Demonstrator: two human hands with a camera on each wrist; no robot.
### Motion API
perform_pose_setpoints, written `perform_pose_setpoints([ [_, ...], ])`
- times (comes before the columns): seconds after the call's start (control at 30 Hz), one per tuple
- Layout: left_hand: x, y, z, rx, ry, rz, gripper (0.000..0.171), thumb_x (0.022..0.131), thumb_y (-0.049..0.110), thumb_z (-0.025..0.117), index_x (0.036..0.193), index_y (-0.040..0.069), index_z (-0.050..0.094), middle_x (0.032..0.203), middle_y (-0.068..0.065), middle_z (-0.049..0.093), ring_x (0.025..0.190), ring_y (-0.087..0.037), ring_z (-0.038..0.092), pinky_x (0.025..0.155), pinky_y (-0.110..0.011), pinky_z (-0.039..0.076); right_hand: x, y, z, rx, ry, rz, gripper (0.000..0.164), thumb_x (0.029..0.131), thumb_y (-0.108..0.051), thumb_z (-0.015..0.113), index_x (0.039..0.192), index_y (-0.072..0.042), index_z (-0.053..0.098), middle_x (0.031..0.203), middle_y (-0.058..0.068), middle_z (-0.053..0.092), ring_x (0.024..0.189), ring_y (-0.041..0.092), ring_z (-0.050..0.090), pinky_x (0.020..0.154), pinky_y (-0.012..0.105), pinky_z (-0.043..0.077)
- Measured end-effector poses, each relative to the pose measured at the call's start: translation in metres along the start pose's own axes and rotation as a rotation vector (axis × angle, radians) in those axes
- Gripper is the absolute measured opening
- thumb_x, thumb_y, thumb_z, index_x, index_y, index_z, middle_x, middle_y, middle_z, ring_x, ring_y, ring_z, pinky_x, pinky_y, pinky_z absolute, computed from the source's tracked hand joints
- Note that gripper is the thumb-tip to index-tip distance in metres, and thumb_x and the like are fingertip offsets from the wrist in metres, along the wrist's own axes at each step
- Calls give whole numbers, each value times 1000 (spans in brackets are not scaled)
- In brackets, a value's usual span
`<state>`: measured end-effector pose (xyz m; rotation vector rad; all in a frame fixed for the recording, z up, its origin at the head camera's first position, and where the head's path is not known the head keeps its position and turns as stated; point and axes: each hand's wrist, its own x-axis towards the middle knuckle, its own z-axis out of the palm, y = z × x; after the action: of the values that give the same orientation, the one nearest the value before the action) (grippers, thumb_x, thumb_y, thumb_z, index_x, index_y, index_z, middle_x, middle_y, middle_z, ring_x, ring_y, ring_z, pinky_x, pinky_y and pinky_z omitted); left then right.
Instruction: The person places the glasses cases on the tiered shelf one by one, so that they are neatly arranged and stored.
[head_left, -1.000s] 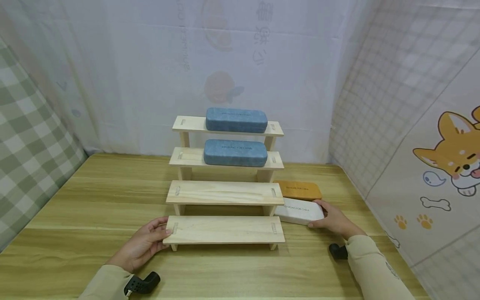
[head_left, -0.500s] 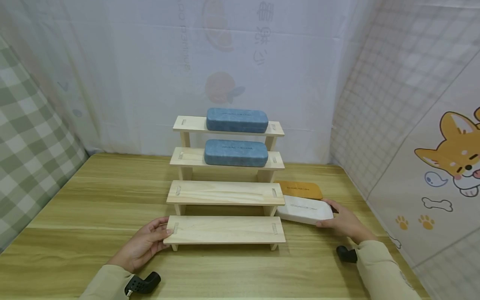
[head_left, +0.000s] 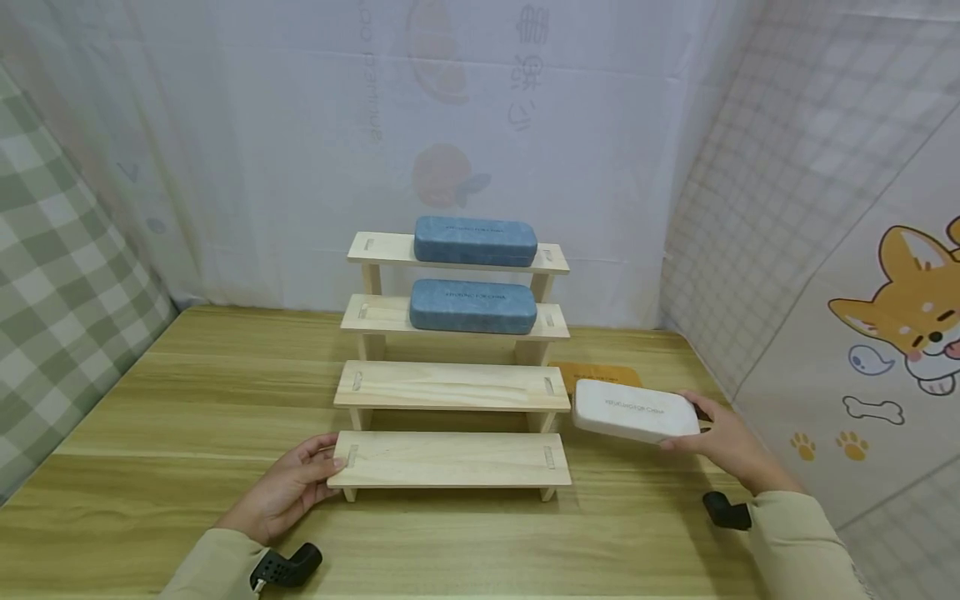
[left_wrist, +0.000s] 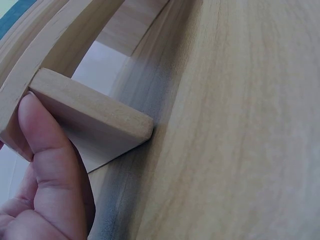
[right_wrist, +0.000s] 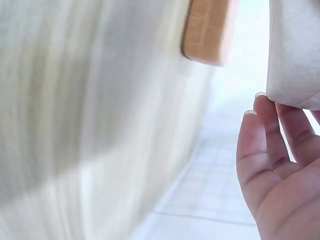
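Observation:
A four-tier wooden display stand [head_left: 450,462] stands on the table, with one blue glasses case [head_left: 475,242] on its top tier and another blue glasses case [head_left: 472,307] on the tier below. My left hand [head_left: 288,490] pinches the left end of the lowest tier; in the left wrist view a finger [left_wrist: 50,145] lies against the board beside its leg [left_wrist: 95,102]. My right hand [head_left: 723,442] grips the right end of a white glasses case [head_left: 633,411], raised and slightly tilted right of the stand. An orange glasses case [head_left: 603,374] lies behind it, partly covered.
The two lower tiers carry nothing. A white cloth [head_left: 285,183] hangs behind the table [head_left: 187,400], and a cloth with a cartoon dog [head_left: 918,308] borders the right side. Green checked fabric [head_left: 67,275] stands at the left.
My right hand has drawn the white glasses case to the right and lifted it away from beside the stand. My left hand has stayed at the lowest tier.

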<state>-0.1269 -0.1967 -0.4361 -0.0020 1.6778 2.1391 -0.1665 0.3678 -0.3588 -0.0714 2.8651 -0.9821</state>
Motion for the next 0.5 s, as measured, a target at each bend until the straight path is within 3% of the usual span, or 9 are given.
perform_pose_setpoints([
  [0.2,0,0,0,-4,4,-3,73,96,9,57,146,-11,8,109,2,57,92,-10,60,76,-26,50,-5,-5,-16,5,18,-34,92,80,-27,80,148,5,26,131,30,45,108,35,50,73,31,48],
  [0.5,-1,0,1,2,6,-3,74,96,9,57,146,-12,7,110,1,56,92,-9,60,77,-26,50,-13,-19,-29,26,48,-28,90,81,-26,79,149,1,27,129,27,46,96,10,48,72,26,47],
])
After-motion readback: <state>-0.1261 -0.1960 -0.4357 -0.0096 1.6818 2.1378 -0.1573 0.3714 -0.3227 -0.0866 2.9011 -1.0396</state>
